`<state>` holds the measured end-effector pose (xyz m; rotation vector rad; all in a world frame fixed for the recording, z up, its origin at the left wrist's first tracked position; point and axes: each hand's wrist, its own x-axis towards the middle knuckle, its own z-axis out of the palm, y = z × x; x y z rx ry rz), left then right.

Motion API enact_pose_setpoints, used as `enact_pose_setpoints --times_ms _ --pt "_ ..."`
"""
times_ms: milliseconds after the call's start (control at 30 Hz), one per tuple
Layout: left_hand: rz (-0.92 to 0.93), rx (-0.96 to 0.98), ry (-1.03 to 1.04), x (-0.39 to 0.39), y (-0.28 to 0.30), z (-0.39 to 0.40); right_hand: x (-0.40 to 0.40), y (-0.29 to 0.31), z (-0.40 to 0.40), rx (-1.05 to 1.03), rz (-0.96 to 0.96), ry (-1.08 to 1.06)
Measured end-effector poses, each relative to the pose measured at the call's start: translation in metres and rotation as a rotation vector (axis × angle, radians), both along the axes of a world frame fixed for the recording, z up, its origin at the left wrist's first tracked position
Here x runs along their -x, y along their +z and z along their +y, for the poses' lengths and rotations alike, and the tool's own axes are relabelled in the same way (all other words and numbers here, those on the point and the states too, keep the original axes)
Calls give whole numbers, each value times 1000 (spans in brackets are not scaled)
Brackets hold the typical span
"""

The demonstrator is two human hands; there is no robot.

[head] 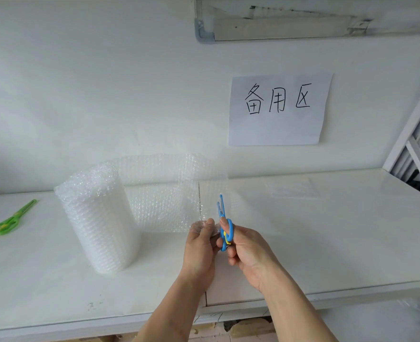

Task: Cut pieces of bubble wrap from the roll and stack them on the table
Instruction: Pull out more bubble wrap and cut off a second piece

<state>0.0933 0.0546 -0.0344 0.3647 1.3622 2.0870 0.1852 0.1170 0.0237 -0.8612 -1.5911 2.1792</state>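
A roll of clear bubble wrap (97,218) stands upright on the white table (339,243), left of centre. A loose sheet of bubble wrap (169,193) unrolls from it to the right and stands up against the wall. My left hand (200,250) pinches the lower right edge of that sheet. My right hand (247,253) holds blue scissors (225,223) with the blades pointing up, just right of the sheet's edge. A flat cut piece of bubble wrap (292,190) lies on the table at the back right.
Green scissors (12,218) lie on the table at the far left. A paper sign (278,109) with handwritten characters hangs on the wall. A white frame (418,149) leans at the right edge. A seam between two tabletops runs near the middle.
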Motion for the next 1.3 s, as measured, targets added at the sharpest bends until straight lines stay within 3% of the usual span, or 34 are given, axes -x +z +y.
enact_pose_setpoints --times_ms 200,433,633,867,1300 --pt "5 151 -62 -3 16 1 -3 7 3 33 -23 69" --pt "-97 179 -171 1 27 -2 -5 -2 5 7 -5 74" --pt "-162 159 -232 4 33 -2 -1 -6 3 21 33 36" --pt "-358 107 -280 -6 35 -2 0 -5 3 7 38 38" --pt "-504 -40 -336 -8 29 0 -1 -3 0 100 63 30"
